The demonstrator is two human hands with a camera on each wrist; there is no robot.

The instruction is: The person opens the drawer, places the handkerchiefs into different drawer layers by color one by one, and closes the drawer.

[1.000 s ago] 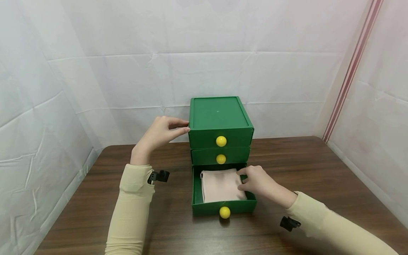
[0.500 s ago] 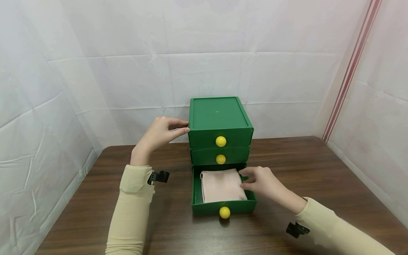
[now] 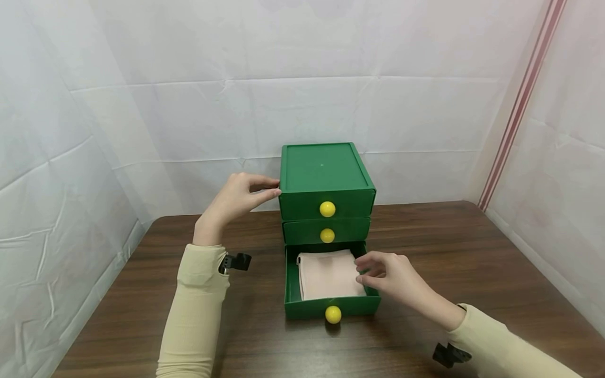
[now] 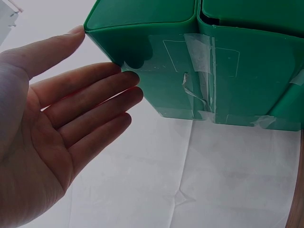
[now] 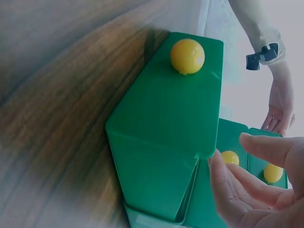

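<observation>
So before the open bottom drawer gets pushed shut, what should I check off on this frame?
1. Pink folded cloth lies flat inside bottom drawer, below its rim: ok.
2. Right hand clear of the drawer: not ok, fingers sit over its right wall by the cloth.
3. Left hand steadying green drawer unit: ok, fingertips touch its left side.
4. Upper two drawers closed: ok.
5. Drawer's yellow knob free to reach: ok.
6. Cloth caught at the drawer's back: cannot tell.

Dark brown wood-grain table (image 3: 449, 252), white sheeting behind and at both sides, green three-drawer chest (image 3: 326, 181) standing directly on it near the back centre, bottom drawer (image 3: 331, 306) pulled out above the tabletop.
</observation>
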